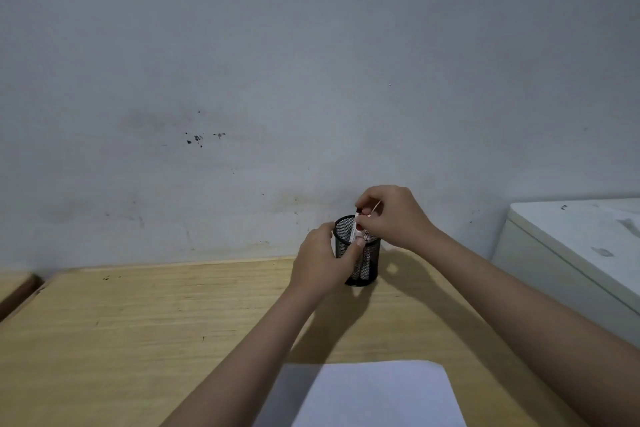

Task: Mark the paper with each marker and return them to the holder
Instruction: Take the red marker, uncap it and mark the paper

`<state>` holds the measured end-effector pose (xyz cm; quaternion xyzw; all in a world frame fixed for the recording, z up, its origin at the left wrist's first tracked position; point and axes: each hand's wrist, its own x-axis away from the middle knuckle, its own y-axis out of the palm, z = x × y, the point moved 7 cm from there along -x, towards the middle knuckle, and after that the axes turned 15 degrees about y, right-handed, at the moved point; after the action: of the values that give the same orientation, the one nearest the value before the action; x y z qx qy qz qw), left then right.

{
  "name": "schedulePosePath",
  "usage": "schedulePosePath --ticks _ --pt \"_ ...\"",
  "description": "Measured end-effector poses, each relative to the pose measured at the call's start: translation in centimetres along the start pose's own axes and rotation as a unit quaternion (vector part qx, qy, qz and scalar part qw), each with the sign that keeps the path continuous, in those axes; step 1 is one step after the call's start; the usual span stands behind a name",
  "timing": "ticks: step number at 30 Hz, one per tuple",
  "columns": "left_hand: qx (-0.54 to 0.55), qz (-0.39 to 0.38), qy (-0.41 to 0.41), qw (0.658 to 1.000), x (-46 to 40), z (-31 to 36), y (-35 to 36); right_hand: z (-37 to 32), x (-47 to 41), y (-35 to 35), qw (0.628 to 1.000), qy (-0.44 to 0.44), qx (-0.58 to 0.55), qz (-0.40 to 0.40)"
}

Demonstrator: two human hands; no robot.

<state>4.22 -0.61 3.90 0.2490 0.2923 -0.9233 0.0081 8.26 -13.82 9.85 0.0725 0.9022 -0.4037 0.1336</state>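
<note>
A black mesh holder (367,253) stands at the far edge of the wooden table, close to the wall. My left hand (320,262) wraps around its left side, thumb on the rim. My right hand (393,215) hovers over the opening and pinches a white marker (355,227) with red parts, which stands upright in the holder. More markers show dimly through the mesh. A white sheet of paper (374,395) lies flat at the near edge of the table, partly under my left forearm.
The wooden table (138,329) stretches to the left. A grey stained wall (277,80) rises right behind the holder. A white cabinet or appliance (571,253) stands at the right. Another wooden surface edge (14,288) shows at far left.
</note>
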Motion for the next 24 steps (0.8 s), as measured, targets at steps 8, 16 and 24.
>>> schedulePosePath --ticks 8,16,24 --pt "0.137 0.077 0.031 0.987 3.3 2.5 -3.3 -1.8 4.5 -6.3 0.982 -0.046 -0.042 0.179" --pt "0.39 0.127 0.006 0.912 6.1 6.0 -5.0 -1.8 16.4 -6.1 0.938 -0.052 -0.274 0.206" --pt "0.358 0.188 0.056 0.913 9.1 7.6 -7.7 -2.2 20.5 -2.1 0.942 -0.048 -0.316 0.105"
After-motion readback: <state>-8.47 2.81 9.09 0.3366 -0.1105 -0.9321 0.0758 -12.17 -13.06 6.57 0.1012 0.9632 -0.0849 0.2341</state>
